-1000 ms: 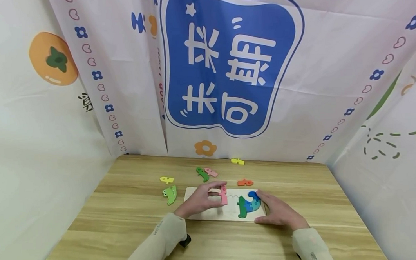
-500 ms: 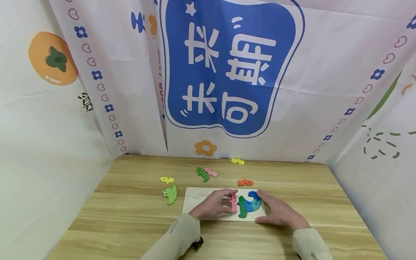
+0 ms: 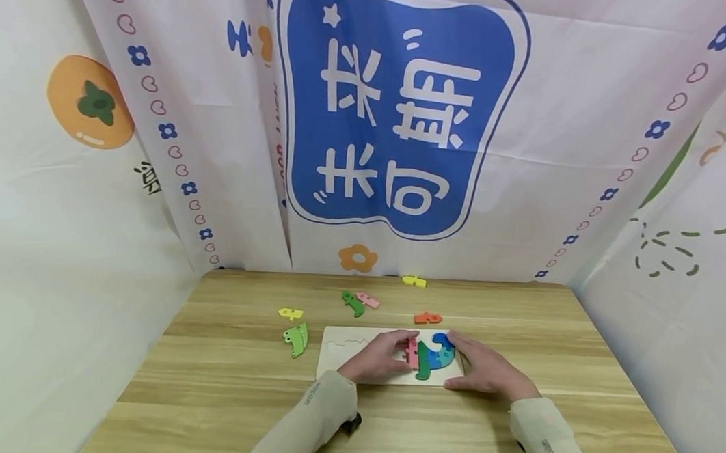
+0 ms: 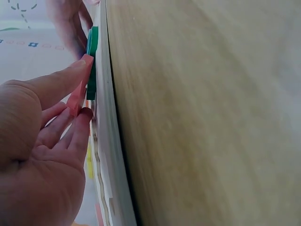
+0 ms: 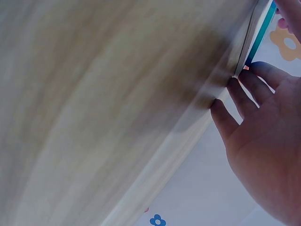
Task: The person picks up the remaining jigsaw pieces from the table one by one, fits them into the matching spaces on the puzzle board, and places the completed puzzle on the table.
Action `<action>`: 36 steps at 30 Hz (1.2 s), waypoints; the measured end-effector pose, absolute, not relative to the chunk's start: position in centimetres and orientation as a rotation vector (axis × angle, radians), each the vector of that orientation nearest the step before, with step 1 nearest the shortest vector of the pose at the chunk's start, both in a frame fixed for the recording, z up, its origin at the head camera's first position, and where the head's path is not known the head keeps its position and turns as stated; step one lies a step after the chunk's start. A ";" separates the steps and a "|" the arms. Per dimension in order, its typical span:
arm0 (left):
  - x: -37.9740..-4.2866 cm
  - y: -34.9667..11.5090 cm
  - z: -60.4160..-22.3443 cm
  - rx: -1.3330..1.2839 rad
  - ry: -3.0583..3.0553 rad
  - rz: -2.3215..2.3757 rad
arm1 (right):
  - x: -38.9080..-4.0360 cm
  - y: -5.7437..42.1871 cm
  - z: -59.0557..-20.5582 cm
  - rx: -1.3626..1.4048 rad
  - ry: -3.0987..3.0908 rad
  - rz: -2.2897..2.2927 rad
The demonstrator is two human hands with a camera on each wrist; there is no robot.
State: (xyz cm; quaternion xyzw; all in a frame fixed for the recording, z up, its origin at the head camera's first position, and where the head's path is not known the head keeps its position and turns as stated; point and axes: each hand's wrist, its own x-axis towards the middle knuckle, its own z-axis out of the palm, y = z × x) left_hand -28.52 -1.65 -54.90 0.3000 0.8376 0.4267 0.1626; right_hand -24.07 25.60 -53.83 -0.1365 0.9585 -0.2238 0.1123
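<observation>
My left hand (image 3: 379, 357) pinches a pink puzzle piece (image 4: 81, 87) between thumb and fingertips. In the left wrist view the piece is tilted beside the green piece (image 4: 92, 63), over the pale wooden puzzle board (image 3: 339, 354). On the board's right part sit the green piece (image 3: 423, 362), a light blue piece (image 3: 446, 356) and a dark blue piece (image 3: 441, 341). My right hand (image 3: 487, 367) holds the board's right end, thumb at the near corner and fingers at the far corner. In the right wrist view several right fingertips (image 5: 216, 104) touch down along the board's edge and the table.
Loose pieces lie left of and behind the board: a light green crocodile head (image 3: 296, 340), a yellow piece (image 3: 291, 314), a green piece (image 3: 353, 303), a pink piece (image 3: 367, 299), an orange piece (image 3: 427, 317) and another yellow piece (image 3: 414, 281). A printed curtain (image 3: 239, 212) stands behind the table.
My left hand has carried the pink piece rightward and down over the board until it is beside the green piece. The right hand has stayed at the board's right end.
</observation>
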 end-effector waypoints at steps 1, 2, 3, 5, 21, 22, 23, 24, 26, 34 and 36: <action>-28.5 -1.6 -54.9 0.857 2.394 1.211 | -24.1 25.6 -53.8 -0.401 2.812 -0.659; -28.5 -1.6 -54.9 0.860 2.400 1.203 | -24.1 25.6 -53.8 -0.399 2.811 -0.660; -28.6 -1.6 -55.0 0.865 2.405 1.196 | -24.1 25.6 -53.8 -0.398 2.810 -0.659; -28.6 -1.6 -55.0 0.862 2.408 1.193 | -24.1 25.6 -53.8 -0.397 2.811 -0.659; -29.0 -1.4 -55.0 0.909 2.519 0.999 | -24.4 25.6 -53.9 -0.393 2.809 -0.661; -28.9 -1.4 -55.0 0.899 2.522 0.991 | -24.4 25.6 -53.9 -0.394 2.809 -0.660; -28.9 -1.4 -54.9 0.891 2.525 0.979 | -24.3 25.6 -53.9 -0.393 2.808 -0.658; -28.8 -1.4 -54.9 0.884 2.528 0.966 | -24.3 25.6 -53.9 -0.391 2.808 -0.657; -28.7 -1.5 -54.8 0.869 2.534 0.942 | -24.3 25.6 -53.9 -0.388 2.807 -0.659; -28.7 -1.5 -54.9 0.837 2.543 0.880 | -24.2 25.6 -54.0 -0.381 2.811 -0.660; -28.7 -1.5 -55.1 0.829 2.544 0.878 | -24.2 25.6 -54.0 -0.378 2.811 -0.657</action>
